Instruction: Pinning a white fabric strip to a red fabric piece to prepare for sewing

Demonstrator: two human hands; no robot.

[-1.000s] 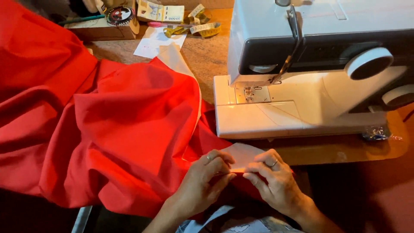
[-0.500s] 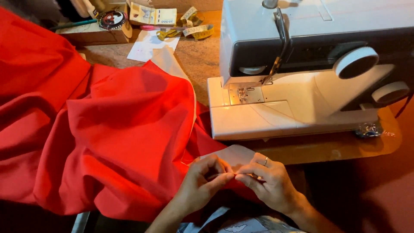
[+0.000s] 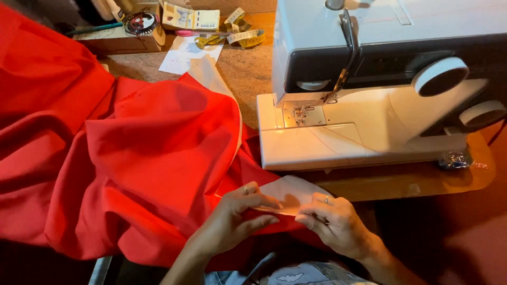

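at the bottom centre of the frame, the left hand point(image 3: 235, 219) and the right hand point(image 3: 332, 224) both pinched a pale fabric piece point(image 3: 290, 192) with closed fingers, at the edge of the red cloth point(image 3: 132, 158) that filled the left half. just above stood the white sewing machine point(image 3: 369, 121) on the wooden table point(image 3: 412, 182). a tape measure point(image 3: 240, 34) lay at the upper centre.
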